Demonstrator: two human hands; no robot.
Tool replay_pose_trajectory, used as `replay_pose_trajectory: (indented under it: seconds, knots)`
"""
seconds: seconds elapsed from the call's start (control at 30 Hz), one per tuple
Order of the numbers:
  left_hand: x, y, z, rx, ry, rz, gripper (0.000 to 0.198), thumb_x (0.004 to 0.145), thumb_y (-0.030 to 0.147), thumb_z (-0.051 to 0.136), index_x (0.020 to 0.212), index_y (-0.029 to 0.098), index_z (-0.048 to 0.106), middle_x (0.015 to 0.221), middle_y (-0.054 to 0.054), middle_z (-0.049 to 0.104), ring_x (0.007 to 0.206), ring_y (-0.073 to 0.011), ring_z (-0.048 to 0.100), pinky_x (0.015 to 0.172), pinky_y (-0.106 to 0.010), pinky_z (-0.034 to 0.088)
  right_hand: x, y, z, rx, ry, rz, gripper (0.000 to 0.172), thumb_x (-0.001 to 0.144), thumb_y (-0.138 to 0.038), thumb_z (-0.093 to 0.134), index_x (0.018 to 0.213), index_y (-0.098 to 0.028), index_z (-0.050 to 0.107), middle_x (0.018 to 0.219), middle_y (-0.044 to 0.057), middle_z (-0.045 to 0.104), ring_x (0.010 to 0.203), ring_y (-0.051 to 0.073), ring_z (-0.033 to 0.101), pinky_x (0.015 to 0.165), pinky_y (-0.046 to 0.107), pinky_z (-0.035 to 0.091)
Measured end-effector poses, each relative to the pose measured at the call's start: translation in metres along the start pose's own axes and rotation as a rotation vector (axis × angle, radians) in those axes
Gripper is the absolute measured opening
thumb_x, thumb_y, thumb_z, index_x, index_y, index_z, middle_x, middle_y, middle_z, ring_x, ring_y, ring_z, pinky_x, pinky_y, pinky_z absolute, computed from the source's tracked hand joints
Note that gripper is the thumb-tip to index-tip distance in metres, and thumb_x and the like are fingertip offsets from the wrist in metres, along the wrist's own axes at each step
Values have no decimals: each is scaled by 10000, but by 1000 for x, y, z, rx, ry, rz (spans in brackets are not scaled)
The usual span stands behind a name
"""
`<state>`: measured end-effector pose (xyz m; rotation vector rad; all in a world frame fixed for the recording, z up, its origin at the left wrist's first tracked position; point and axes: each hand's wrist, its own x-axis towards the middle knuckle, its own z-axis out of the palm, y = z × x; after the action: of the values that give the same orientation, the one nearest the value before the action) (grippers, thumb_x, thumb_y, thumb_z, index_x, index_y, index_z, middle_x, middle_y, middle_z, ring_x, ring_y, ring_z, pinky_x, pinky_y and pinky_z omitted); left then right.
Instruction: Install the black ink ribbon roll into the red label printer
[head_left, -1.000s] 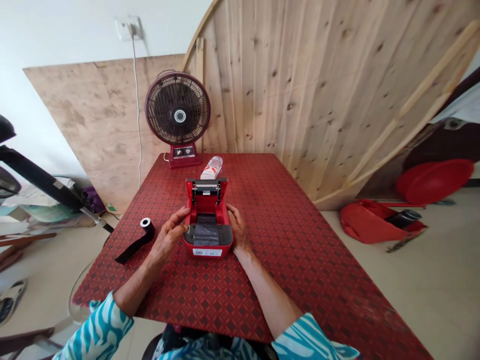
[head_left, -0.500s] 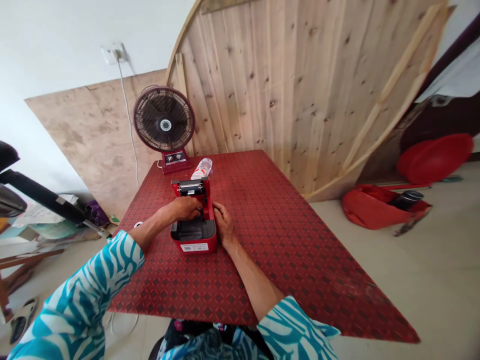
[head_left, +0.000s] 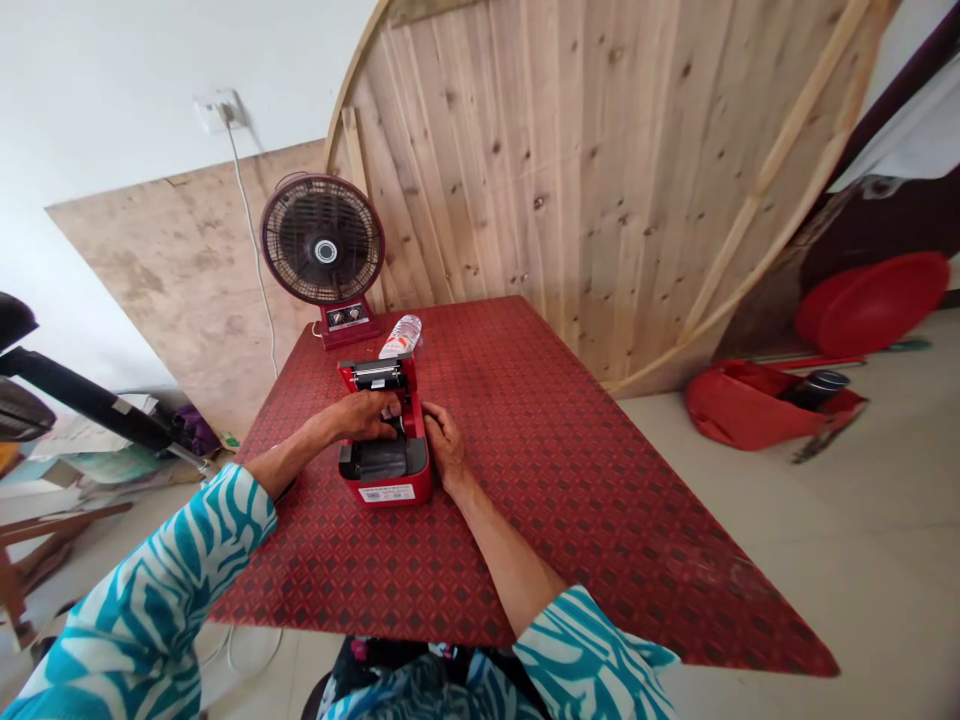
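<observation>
A red and black label printer [head_left: 386, 490] stands on the patterned red table [head_left: 570, 480], its lid [head_left: 375, 372] raised and the inside exposed. My left hand [head_left: 367, 413] reaches in from the left, over the middle of the printer's bay. Its fingers are bent together, and whatever they hold is hidden. Against the right wall of the printer my right hand [head_left: 448, 445] is closed, with its fingers curled at the edge. A white label with print is stuck on the near face of the printer.
Behind the printer lies a clear plastic bottle [head_left: 401, 337]. A dark red fan [head_left: 324, 250] stands at the table's far left corner. Boards [head_left: 540, 170] lean on the wall behind. A red bag [head_left: 739, 408] sits on the floor at right, a black stand [head_left: 90, 395] at left.
My left hand has shifted slightly up and left inside the printer, its fingers lifting a little. My right hand stays at the printer's side. The whole view has shifted slightly.
</observation>
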<state>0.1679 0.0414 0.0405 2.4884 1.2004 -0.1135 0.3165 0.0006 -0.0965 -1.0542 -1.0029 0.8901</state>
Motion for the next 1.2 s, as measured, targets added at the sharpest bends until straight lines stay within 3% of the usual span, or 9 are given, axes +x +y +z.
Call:
replay_pose_trajectory:
  seconds: [0.1, 0.23, 0.37, 0.5, 0.67, 0.83, 1.03, 1.13, 1.2]
  knots:
    - [-14, -3, -5, -247, 95, 47, 322, 734, 253, 648, 1045, 171, 634, 954, -45, 682, 889, -190, 630, 790, -282, 477, 0, -2, -1, 6, -2, -1, 357, 778, -409, 501, 1037, -228, 664, 1104, 53, 690, 1084, 222, 599, 1011, 403, 423]
    - [-48, -6, -6, -734, 262, 95, 339, 719, 304, 713, 1012, 158, 626, 894, -35, 679, 804, -159, 631, 736, -266, 493, -1, -3, -1, 28, -17, 20, 347, 780, -409, 507, 1037, -233, 661, 1095, 45, 697, 1069, 219, 608, 993, 399, 439]
    - [-82, -11, 5, -1136, 457, 107, 342, 668, 289, 796, 922, 156, 610, 876, -39, 691, 752, -133, 634, 708, -232, 503, -2, -1, -2, 23, -14, 46, 378, 777, -417, 518, 1072, -224, 653, 1153, 60, 676, 1112, 233, 591, 1022, 423, 416]
    - [-92, -13, 22, -1335, 521, 77, 422, 651, 287, 821, 993, 173, 601, 907, -40, 708, 696, -116, 644, 680, -214, 514, -2, 2, -4, 4, -15, 37, 386, 783, -417, 515, 1086, -218, 649, 1170, 68, 670, 1137, 237, 580, 1045, 434, 392]
    - [-92, -6, 37, -1396, 554, 25, 452, 632, 311, 826, 1003, 163, 614, 966, -75, 712, 792, -176, 687, 655, -225, 532, -2, 2, -5, 7, -8, 35, 372, 780, -415, 532, 1074, -222, 652, 1159, 64, 676, 1129, 234, 586, 1040, 433, 397]
    - [-117, -13, 44, -1344, 731, -135, 439, 600, 321, 838, 944, 174, 610, 825, -23, 705, 637, -136, 657, 536, -191, 495, -3, 2, -5, 13, -10, 60, 359, 782, -409, 534, 1070, -230, 653, 1153, 58, 679, 1121, 232, 588, 1033, 437, 403]
    - [-140, -41, 11, -1134, 902, -229, 488, 593, 367, 826, 984, 167, 613, 821, -25, 689, 657, -136, 640, 556, -206, 487, -1, 2, -6, 1, -3, 72, 364, 767, -418, 547, 1062, -232, 653, 1150, 58, 683, 1106, 235, 596, 1016, 433, 417]
    - [-122, -56, -4, -994, 898, -195, 437, 593, 312, 803, 950, 177, 590, 816, -4, 675, 702, -127, 636, 644, -224, 498, 0, 2, -6, 0, 2, 74, 366, 761, -424, 552, 1053, -228, 655, 1138, 59, 689, 1100, 239, 600, 1015, 439, 417]
    - [-100, -69, -3, -936, 857, -175, 408, 562, 273, 787, 884, 176, 557, 772, 15, 665, 714, -125, 637, 701, -241, 498, 0, 3, -6, 6, 1, 77, 368, 757, -427, 554, 1049, -226, 656, 1136, 60, 688, 1102, 241, 600, 1015, 444, 417]
